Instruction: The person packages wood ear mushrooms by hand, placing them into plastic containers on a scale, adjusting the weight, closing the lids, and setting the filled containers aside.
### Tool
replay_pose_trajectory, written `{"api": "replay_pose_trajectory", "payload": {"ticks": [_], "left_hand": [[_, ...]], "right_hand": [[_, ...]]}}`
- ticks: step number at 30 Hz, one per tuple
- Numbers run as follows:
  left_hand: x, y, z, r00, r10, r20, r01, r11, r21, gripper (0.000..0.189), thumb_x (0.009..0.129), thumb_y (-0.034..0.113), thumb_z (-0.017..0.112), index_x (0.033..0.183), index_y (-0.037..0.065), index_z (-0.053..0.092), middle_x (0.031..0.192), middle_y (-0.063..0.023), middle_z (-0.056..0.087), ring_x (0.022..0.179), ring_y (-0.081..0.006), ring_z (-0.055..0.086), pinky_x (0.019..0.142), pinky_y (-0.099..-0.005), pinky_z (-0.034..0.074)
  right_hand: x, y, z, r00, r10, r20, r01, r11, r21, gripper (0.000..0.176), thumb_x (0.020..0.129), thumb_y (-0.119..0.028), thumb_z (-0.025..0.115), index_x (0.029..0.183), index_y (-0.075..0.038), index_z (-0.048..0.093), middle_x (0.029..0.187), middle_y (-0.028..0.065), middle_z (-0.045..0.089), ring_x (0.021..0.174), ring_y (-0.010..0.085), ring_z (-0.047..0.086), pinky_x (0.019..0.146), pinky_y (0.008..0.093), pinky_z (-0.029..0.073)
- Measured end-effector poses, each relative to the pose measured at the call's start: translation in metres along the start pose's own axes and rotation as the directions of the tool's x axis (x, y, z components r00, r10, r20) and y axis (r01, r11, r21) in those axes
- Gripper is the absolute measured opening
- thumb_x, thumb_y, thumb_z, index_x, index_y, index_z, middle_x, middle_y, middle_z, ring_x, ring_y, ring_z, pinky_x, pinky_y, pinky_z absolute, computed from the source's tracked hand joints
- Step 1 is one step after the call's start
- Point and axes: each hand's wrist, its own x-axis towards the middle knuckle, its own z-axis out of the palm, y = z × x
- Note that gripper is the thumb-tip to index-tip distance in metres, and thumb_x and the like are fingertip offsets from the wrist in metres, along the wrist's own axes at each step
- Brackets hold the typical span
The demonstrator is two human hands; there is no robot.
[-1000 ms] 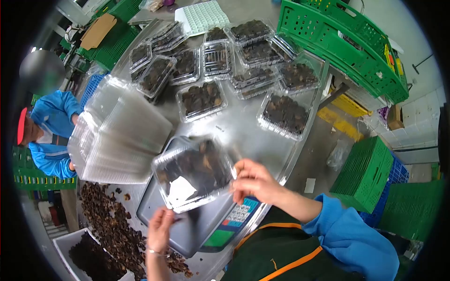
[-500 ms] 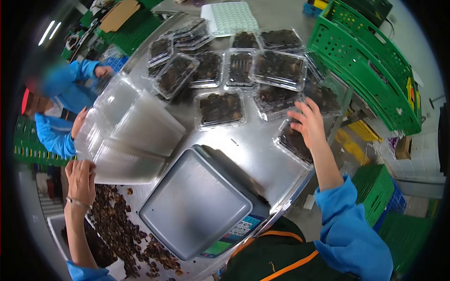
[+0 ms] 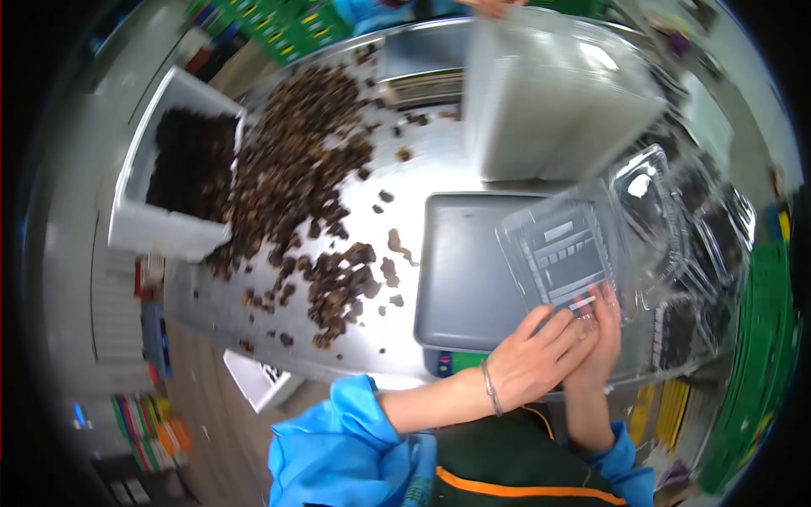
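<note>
An open, empty clear plastic container (image 3: 562, 253) is tilted above the right part of the grey scale tray (image 3: 469, 270). My left hand (image 3: 541, 359), with a bracelet at the wrist, is at its near edge, fingers bent and pressed together over the plastic. Beside it my right hand (image 3: 598, 346) grips the same edge from the right. Dark brown dried pieces (image 3: 296, 152) lie loose to the left of the scale. Behind the scale stands a tall stack of clear containers (image 3: 549, 101).
At the left, a white foam box (image 3: 169, 228) holds more dark pieces. Filled clear packs (image 3: 684, 329) crowd the right side. Green crates (image 3: 760, 363) stand beyond the right edge. Across the table a co-worker's hand (image 3: 492, 7) touches the stack's top.
The view has swung left. My left hand has left the stack and my right hand has left the filled packs; both are now together at an empty container over the scale.
</note>
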Motion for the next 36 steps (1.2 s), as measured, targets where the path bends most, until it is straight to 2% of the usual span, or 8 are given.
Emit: {"api": "replay_pose_trajectory", "payload": {"ticks": [3, 11, 16, 21, 24, 26, 32, 36], "left_hand": [[-0.085, -0.034, -0.004, 0.906, -0.372, -0.202, 0.356, 0.927, -0.115, 0.056, 0.071, 0.02, 0.065, 0.121, 0.004, 0.047, 0.121, -0.0178, 0.046, 0.113, -0.0301, 0.043, 0.096, -0.0439, 0.03], [-0.36, -0.126, 0.005, 0.019, -0.973, -0.231, 0.988, -0.017, 0.155, 0.104, 0.067, 0.043, 0.072, 0.14, -0.002, 0.012, 0.139, -0.0343, 0.013, 0.131, -0.0471, 0.012, 0.1, -0.0618, 0.012], [-0.353, -0.273, -0.012, 0.515, -0.755, -0.406, 0.843, 0.531, 0.082, 0.065, 0.075, 0.018, 0.065, 0.134, 0.015, 0.036, 0.131, -0.0183, 0.04, 0.119, -0.0355, 0.038, 0.097, -0.0455, 0.031], [-0.356, -0.385, -0.124, 0.51, -0.615, -0.602, 0.787, 0.615, 0.039, 0.041, 0.074, 0.014, 0.065, 0.115, 0.015, 0.058, 0.103, -0.01, 0.057, 0.097, -0.0286, 0.05, 0.085, -0.0376, 0.038], [-0.425, -0.403, -0.145, 0.417, -0.767, -0.488, 0.907, 0.389, 0.164, 0.058, 0.072, 0.032, 0.071, 0.124, 0.016, 0.051, 0.124, -0.0211, 0.046, 0.112, -0.0375, 0.043, 0.094, -0.0422, 0.035], [-0.461, -0.395, -0.14, 0.112, -0.962, -0.248, 0.989, 0.131, -0.063, 0.082, 0.065, 0.043, 0.075, 0.134, 0.018, 0.039, 0.133, -0.03, 0.033, 0.12, -0.0441, 0.033, 0.101, -0.0446, 0.028], [-0.383, -0.395, -0.105, 0.41, -0.888, -0.205, 0.872, 0.448, -0.197, 0.112, 0.05, 0.029, 0.086, 0.14, 0.01, 0.022, 0.136, -0.0271, 0.031, 0.123, -0.0399, 0.032, 0.103, -0.0436, 0.027], [-0.33, -0.434, -0.093, 0.498, -0.866, -0.042, 0.724, 0.442, -0.53, 0.112, 0.049, 0.015, 0.083, 0.141, 0.011, 0.019, 0.134, -0.0229, 0.033, 0.12, -0.038, 0.037, 0.102, -0.0403, 0.031]], "right_hand": [[0.008, 0.025, -0.029, 0.981, 0.177, -0.078, -0.181, 0.982, -0.045, 0.053, 0.083, -0.013, 0.06, 0.128, -0.001, 0.035, 0.106, 0.0088, 0.054, 0.09, 0.0175, 0.051, 0.075, 0.0325, 0.043], [-0.02, 0.005, -0.032, 0.975, -0.136, -0.176, -0.015, 0.75, -0.662, 0.05, 0.084, -0.019, 0.058, 0.129, -0.005, 0.04, 0.116, 0.0055, 0.051, 0.098, 0.0143, 0.049, 0.076, 0.0282, 0.039], [-0.066, 0.023, 0.107, 0.954, -0.137, 0.265, 0.298, 0.462, -0.835, 0.04, 0.083, -0.009, 0.053, 0.122, -0.003, 0.048, 0.12, 0.0082, 0.05, 0.105, 0.0154, 0.047, 0.082, 0.0273, 0.04], [-0.041, 0.128, 0.286, 0.576, 0.405, 0.71, 0.624, 0.344, -0.702, 0.046, 0.08, -0.01, 0.059, 0.124, -0.01, 0.046, 0.125, 0.0076, 0.043, 0.11, 0.0181, 0.044, 0.08, 0.0271, 0.044], [0.053, 0.198, 0.339, 0.63, 0.369, 0.684, 0.661, 0.209, -0.721, 0.059, 0.078, -0.034, 0.061, 0.131, -0.016, 0.041, 0.13, 0.0152, 0.038, 0.107, 0.0261, 0.047, 0.092, 0.0382, 0.04], [0.114, 0.233, 0.36, 0.76, 0.277, 0.588, 0.599, 0.055, -0.799, 0.064, 0.079, -0.044, 0.058, 0.134, -0.018, 0.039, 0.136, 0.0189, 0.033, 0.115, 0.0306, 0.044, 0.098, 0.0399, 0.035], [0.112, 0.332, 0.416, 0.871, 0.348, 0.346, 0.473, -0.408, -0.781, 0.086, 0.077, -0.068, 0.04, 0.133, -0.004, 0.039, 0.137, 0.0296, 0.028, 0.13, 0.0404, 0.025, 0.108, 0.0412, 0.015], [0.023, 0.346, 0.451, 0.7, 0.705, 0.115, -0.037, 0.197, -0.98, 0.058, 0.089, -0.048, 0.04, 0.126, -0.004, 0.045, 0.12, 0.0146, 0.054, 0.111, 0.0267, 0.052, 0.092, 0.0421, 0.042]]}}
